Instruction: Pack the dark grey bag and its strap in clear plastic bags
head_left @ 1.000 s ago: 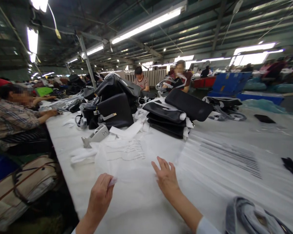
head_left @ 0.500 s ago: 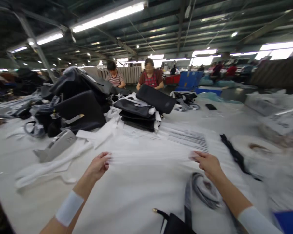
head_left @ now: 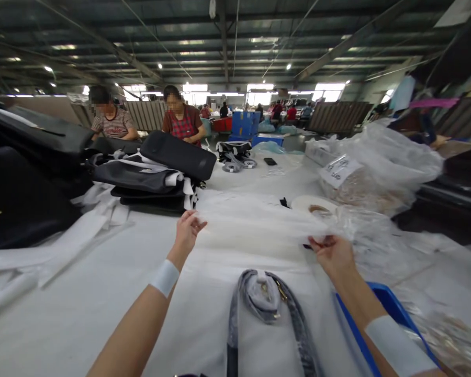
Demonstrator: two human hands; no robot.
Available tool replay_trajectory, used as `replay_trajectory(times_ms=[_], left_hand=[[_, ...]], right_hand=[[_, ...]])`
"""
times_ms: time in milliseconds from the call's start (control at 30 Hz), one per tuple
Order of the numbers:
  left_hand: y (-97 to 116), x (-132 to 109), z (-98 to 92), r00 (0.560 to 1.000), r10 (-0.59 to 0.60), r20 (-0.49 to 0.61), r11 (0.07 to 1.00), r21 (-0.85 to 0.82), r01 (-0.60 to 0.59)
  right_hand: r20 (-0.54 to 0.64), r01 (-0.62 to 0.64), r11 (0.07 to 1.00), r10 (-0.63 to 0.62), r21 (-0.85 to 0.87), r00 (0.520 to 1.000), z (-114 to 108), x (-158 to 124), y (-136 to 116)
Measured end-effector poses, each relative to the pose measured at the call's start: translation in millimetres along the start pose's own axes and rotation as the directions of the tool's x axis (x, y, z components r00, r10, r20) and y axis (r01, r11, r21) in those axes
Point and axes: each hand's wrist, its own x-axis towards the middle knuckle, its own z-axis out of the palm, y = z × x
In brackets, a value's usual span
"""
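A thin, see-through white sheet (head_left: pixel 255 225) is stretched between my two hands above the table (head_left: pixel 149 293). Its left edge is pinched in the fingers of my left hand (head_left: pixel 187 230), close to a stack of black bags (head_left: pixel 153 180). My right hand (head_left: pixel 335 254) grips the opposite edge, beside a roll of white tape (head_left: pixel 314 204). Whether the sheet is paper or plastic I cannot tell. Below it, nearer to me, lies a coiled strap (head_left: pixel 262 298) in clear wrap, with a wrapped strap or handle (head_left: pixel 233 319) arching around it.
A blue tray (head_left: pixel 384 288) sits under my right forearm. Clear plastic bags (head_left: pixel 392 157) are heaped at the right. White strips (head_left: pixel 58 248) and a large black bag (head_left: pixel 19 193) lie left. A phone (head_left: pixel 270 161) rests farther back. Two people work across the table.
The view has swung to the right. The sheet stays held in both hands, now drawn out more evenly. The coiled strap and blue tray show more fully.
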Motion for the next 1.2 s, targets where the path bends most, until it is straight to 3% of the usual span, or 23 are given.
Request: replay_trajectory(times_ms=[100, 200, 267, 400, 533, 633, 767, 900, 1067, 1133, 1200], left_hand=[[-14.2, -22.4, 18.5, 0.960, 0.117, 0.255, 0.944, 0.271, -0.187], [-32.6, -56.5, 25.8, 0.860, 0.060, 0.507, 0.802, 0.489, -0.344], [-44.2, -75.3, 27.8, 0.801, -0.027, 0.599, 0.688, 0.592, -0.419], [-55.6, -90.9, 33.1, 0.761, -0.226, 0.609, 0.445, 0.759, -0.475], [-54.6, -95.1, 44.9, 0.782, -0.358, 0.510, 0.229, 0.860, -0.456], [-53.6, -104.4, 53.3, 0.810, -0.380, 0.447, 0.145, 0.894, -0.425], [-56.2, -119.7, 52.6, 0.845, -0.339, 0.414, 0.184, 0.910, -0.372], [-61.8, -127.0, 41.3, 0.865, -0.305, 0.398, 0.368, 0.887, -0.278], [-62.2, -135.2, 26.5, 0.914, -0.297, 0.276, 0.584, 0.810, -0.054], [-61.0, -143.7, 15.9, 0.944, -0.264, 0.196, 0.629, 0.778, 0.014], [-62.1, -157.0, -2.7, 0.970, -0.211, 0.122, 0.667, 0.743, 0.052]], right_hand=[[0.036, 0.138, 0.947, -0.134, -0.291, 0.990, -6.9, -23.4, 11.3], [0.170, 0.251, 0.813, -0.189, -0.525, 0.967, -19.3, -61.5, 26.3], [0.285, 0.311, 0.729, -0.165, -0.609, 0.944, -30.4, -84.9, 36.8], [0.412, 0.364, 0.616, -0.071, -0.698, 0.909, -51.5, -114.1, 50.6], [0.433, 0.363, 0.557, -0.006, -0.748, 0.902, -57.2, -131.1, 49.6], [0.427, 0.333, 0.547, 0.051, -0.768, 0.903, -51.9, -143.4, 44.5], [0.347, 0.235, 0.554, 0.106, -0.799, 0.932, -45.4, -153.3, 37.1], [0.312, 0.143, 0.627, 0.167, -0.766, 0.935, -49.6, -161.8, 26.1], [0.110, -0.200, 0.704, 0.369, -0.681, 0.923, -69.2, -178.9, 15.9], [0.073, -0.198, 0.690, 0.343, -0.696, 0.937, -81.2, -185.3, 13.3], [0.119, -0.085, 0.651, 0.263, -0.754, 0.958, -98.6, -193.6, 10.9]])
